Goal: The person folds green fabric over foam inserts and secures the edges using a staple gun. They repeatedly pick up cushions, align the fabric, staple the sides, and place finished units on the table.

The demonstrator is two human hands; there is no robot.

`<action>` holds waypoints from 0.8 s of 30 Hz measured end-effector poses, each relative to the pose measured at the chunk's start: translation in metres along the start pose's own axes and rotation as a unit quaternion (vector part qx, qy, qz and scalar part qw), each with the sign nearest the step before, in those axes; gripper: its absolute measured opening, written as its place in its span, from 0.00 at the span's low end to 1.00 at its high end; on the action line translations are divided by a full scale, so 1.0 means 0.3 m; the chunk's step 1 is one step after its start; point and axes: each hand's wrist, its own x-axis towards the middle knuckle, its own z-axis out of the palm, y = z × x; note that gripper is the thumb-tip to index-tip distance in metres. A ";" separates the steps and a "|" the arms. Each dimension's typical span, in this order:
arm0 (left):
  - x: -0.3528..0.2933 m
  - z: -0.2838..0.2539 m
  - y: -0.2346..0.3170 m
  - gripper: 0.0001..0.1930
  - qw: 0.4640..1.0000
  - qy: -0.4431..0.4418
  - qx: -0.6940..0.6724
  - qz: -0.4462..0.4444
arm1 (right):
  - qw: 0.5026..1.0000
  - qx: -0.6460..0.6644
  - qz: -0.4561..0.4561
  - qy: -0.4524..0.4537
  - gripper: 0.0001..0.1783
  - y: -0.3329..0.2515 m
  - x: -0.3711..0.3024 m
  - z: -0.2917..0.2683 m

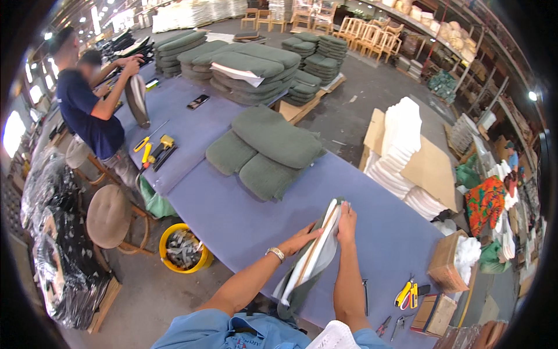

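The worktop's (215, 215) blue surface shows between its near edge and the green cushions (267, 145). Over that edge, the left hand (301, 238) grips a white-and-green cushion's (314, 259) side, the right hand (347, 222) its far end.

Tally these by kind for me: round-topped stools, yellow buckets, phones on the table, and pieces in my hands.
Round-topped stools: 2
Yellow bucket: 1
Phone on the blue table: 1
White-and-green piece held by your left hand and right hand: 1
Total: 5
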 end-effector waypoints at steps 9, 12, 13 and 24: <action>0.018 0.237 0.027 0.45 0.998 0.057 -0.030 0.009 | 0.982 -0.101 -0.099 0.123 0.22 0.044 -0.015 -0.152; 0.061 0.271 0.035 0.42 0.998 0.063 0.013 0.007 | 0.971 -0.174 -0.082 0.141 0.26 -0.020 -0.037 -0.188; 0.085 0.270 0.030 0.41 0.997 0.055 0.049 0.017 | 0.972 -0.177 -0.078 0.134 0.26 -0.028 -0.025 -0.212; 0.442 0.235 0.159 0.27 0.846 0.065 0.473 0.235 | 0.993 -0.110 -0.046 -0.006 0.26 -0.017 0.079 -0.357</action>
